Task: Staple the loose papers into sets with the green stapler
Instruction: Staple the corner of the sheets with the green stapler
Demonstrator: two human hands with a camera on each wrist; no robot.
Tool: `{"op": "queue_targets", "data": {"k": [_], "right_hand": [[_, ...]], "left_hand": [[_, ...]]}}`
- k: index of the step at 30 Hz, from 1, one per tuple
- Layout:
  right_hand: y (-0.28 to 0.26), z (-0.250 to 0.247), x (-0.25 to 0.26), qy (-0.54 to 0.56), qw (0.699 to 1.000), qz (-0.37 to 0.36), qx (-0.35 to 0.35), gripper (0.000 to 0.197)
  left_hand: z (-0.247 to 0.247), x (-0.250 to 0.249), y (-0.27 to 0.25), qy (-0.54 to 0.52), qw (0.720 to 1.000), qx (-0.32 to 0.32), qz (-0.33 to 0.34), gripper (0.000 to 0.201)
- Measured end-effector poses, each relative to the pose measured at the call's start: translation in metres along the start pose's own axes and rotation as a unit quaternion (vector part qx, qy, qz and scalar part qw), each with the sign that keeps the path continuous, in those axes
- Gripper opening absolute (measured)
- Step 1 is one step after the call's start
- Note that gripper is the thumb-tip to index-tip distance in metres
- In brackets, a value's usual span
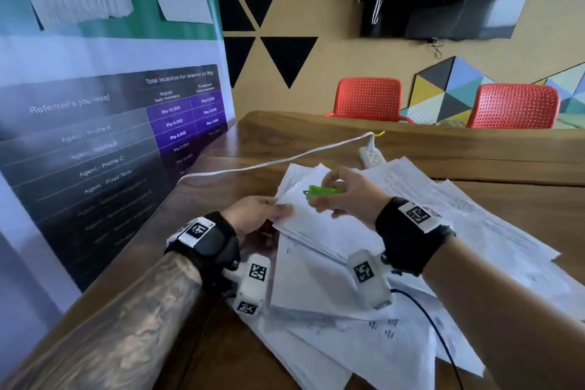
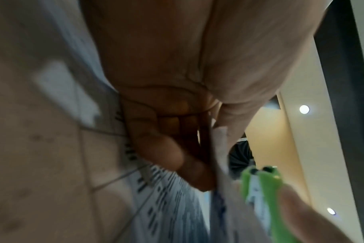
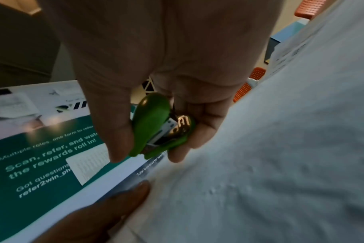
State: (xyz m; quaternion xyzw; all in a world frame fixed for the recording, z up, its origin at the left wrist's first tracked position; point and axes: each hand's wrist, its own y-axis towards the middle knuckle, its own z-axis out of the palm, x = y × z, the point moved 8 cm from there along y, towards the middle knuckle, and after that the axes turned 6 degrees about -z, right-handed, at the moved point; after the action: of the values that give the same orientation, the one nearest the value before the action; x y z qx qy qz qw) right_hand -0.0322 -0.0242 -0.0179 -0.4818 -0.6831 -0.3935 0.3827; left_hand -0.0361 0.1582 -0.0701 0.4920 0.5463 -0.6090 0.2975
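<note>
Two hands at work above the wooden table (image 1: 316, 133). Left hand (image 1: 253, 215) pinching the near-left corner of a lifted sheaf of white printed papers (image 1: 319, 225), thumb on top, fingers beneath. Right hand (image 1: 351, 196) clasped round the small green plastic stapler (image 1: 323, 191), thumb and fingers squeezing its sides, nose pointing left beside that pinched corner. More loose white sheets (image 1: 474, 231) strewn across the table's near right part.

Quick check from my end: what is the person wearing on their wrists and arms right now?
Both hands are bare, with no sleeves in view. Each wrist carries a black strap topped by a white tag with a black square code. A white camera block with similar codes hangs under each wrist; a dark cable trails from the right one. The left forearm is tattooed.
</note>
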Motion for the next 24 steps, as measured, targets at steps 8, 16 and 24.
{"op": "queue_targets", "data": {"k": [8, 16, 24], "right_hand": [[0.022, 0.022, 0.013, -0.217, 0.972, -0.018, 0.091, 0.017], [0.019, 0.024, 0.037, -0.363, 0.92, -0.12, 0.086, 0.018], [0.001, 0.011, 0.046, -0.366, 0.92, -0.132, 0.033, 0.015]], "left_hand": [[-0.001, -0.002, 0.012, -0.066, 0.997, 0.028, 0.038, 0.024], [-0.008, -0.01, 0.011, -0.062, 0.986, -0.028, 0.154, 0.02], [0.003, -0.009, 0.005, -0.09, 0.983, -0.017, 0.16, 0.01]]}}
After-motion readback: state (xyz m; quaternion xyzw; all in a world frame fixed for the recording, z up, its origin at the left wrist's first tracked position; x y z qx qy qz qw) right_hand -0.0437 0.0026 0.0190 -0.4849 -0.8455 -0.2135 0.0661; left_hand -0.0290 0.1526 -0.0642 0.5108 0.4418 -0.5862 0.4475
